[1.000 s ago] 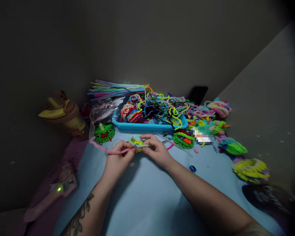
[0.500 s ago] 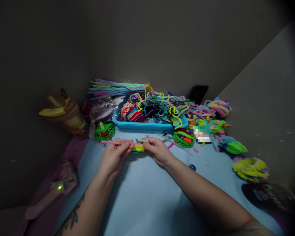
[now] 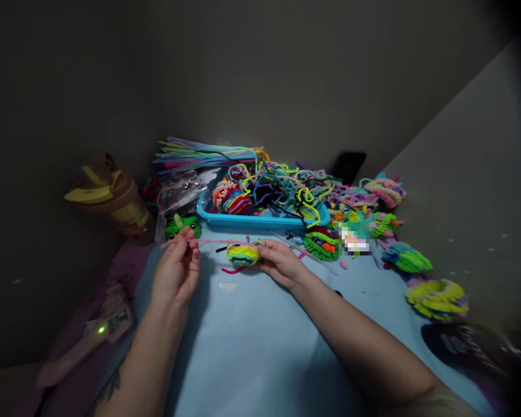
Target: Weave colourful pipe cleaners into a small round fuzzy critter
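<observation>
- The yellow-green fuzzy piece (image 3: 242,255) sits between the hands, above the pale blue tabletop (image 3: 243,353), directly against the right fingers (image 3: 267,252).
- The right hand (image 3: 284,265) is the nearer one, its fingers pinching the piece at its right edge; the left hand (image 3: 173,275) is apart from it, off to the left.
- The left fingers are closed on the pink strand (image 3: 217,241) — it runs nearly straight, and looks taut, from them toward the top of the piece. Where it meets the piece is too small to tell.
- The piece's long axis appears to run left to right, roughly along the strand's line.
- A dark strip (image 3: 224,249) points out on the piece's left side, and a magenta strand (image 3: 231,270) lies just below — whether either is attached, I cannot tell.
- Beyond the piece is the blue tray (image 3: 260,221); behind the left fingers, the green figure (image 3: 194,225).
</observation>
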`<action>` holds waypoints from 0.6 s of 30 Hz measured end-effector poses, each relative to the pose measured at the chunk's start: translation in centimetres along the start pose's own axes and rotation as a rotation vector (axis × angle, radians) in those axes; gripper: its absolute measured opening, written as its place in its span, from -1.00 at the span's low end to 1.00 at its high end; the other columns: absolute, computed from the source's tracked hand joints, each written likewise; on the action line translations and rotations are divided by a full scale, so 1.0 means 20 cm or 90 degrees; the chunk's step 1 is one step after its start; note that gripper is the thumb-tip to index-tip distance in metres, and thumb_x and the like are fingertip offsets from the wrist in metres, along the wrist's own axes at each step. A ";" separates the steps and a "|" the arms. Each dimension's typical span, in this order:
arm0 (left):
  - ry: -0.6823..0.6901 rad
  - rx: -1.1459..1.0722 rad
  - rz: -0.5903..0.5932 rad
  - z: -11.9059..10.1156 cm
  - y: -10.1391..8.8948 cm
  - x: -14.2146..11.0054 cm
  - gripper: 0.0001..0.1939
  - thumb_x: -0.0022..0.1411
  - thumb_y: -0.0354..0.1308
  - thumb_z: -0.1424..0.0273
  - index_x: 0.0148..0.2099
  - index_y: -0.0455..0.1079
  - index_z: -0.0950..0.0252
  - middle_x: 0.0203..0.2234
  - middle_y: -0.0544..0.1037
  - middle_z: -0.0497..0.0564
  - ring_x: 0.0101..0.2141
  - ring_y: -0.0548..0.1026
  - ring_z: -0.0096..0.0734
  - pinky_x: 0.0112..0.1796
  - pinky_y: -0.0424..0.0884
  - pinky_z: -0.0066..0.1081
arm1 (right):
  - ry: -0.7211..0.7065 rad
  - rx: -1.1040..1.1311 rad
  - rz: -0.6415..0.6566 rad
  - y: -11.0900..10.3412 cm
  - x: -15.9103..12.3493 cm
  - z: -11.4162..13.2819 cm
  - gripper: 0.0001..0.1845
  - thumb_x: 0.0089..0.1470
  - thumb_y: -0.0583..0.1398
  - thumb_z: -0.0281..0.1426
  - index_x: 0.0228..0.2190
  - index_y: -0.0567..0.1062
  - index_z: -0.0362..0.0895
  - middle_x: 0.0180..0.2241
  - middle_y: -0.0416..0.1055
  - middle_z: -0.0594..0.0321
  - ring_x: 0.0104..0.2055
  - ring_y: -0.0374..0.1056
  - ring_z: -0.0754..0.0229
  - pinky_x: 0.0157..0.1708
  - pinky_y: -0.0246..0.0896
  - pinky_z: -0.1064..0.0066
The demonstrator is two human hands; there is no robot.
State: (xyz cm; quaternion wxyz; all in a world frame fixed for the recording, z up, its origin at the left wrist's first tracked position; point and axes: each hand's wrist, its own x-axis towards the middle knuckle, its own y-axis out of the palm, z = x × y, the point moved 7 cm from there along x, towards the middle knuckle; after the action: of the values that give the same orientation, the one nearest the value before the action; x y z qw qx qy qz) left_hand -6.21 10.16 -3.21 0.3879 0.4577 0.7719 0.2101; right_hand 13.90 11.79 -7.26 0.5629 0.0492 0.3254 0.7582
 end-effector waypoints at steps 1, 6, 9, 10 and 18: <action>-0.007 0.019 0.016 0.00 0.00 0.00 -0.76 0.30 -0.08 0.61 -0.19 0.43 0.39 -0.52 0.49 -0.08 -0.61 0.44 -0.69 -0.59 0.41 -0.70 | -0.022 -0.014 0.000 0.00 0.00 0.01 -0.65 -0.31 0.42 -0.23 -0.48 0.50 -0.17 -0.46 0.48 0.27 -0.38 0.40 0.22 -0.25 0.33 0.31; -0.042 0.166 0.030 0.05 0.00 -0.01 -0.75 0.24 -0.03 0.59 -0.06 0.37 0.45 -0.60 0.40 -0.11 -0.56 0.45 -0.60 -0.52 0.43 -0.61 | -0.277 -0.277 -0.060 -0.03 -0.02 0.15 -0.74 -0.10 0.31 -0.18 -0.44 0.53 -0.12 -0.39 0.44 0.24 -0.30 0.34 0.20 -0.18 0.25 0.31; 0.018 0.312 0.081 0.06 0.01 -0.01 -0.65 0.15 0.09 0.52 0.01 0.35 0.42 -0.59 0.39 -0.13 -0.63 0.36 -0.63 -0.59 0.33 -0.62 | -0.424 -0.448 -0.082 0.00 -0.07 0.22 -0.80 -0.01 0.25 -0.23 -0.47 0.52 -0.12 -0.33 0.41 0.18 -0.22 0.33 0.15 -0.14 0.23 0.28; 0.063 0.378 0.099 0.05 0.02 -0.02 -0.62 0.12 0.12 0.48 0.02 0.36 0.41 -0.58 0.40 -0.13 -0.65 0.33 -0.64 -0.61 0.30 -0.62 | -0.452 -0.476 -0.085 0.01 -0.08 0.23 -0.82 0.01 0.24 -0.25 -0.47 0.51 -0.11 -0.32 0.41 0.17 -0.20 0.34 0.14 -0.13 0.23 0.27; 0.324 0.783 0.159 0.01 0.10 -0.09 -0.68 0.08 0.15 0.26 -0.19 0.54 0.35 -0.39 0.60 0.09 -0.51 0.48 -0.40 -0.49 0.38 -0.47 | -0.504 -0.512 -0.114 0.03 -0.11 0.24 -0.84 0.06 0.20 -0.27 -0.46 0.49 -0.09 -0.32 0.40 0.17 -0.21 0.35 0.14 -0.15 0.26 0.25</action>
State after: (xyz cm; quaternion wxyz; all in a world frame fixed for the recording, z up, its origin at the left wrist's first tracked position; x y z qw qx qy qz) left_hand -4.42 9.57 -1.24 -0.1641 0.6170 0.7598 -0.1230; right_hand 16.43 11.88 -2.49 0.6782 0.0837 -0.2216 0.6956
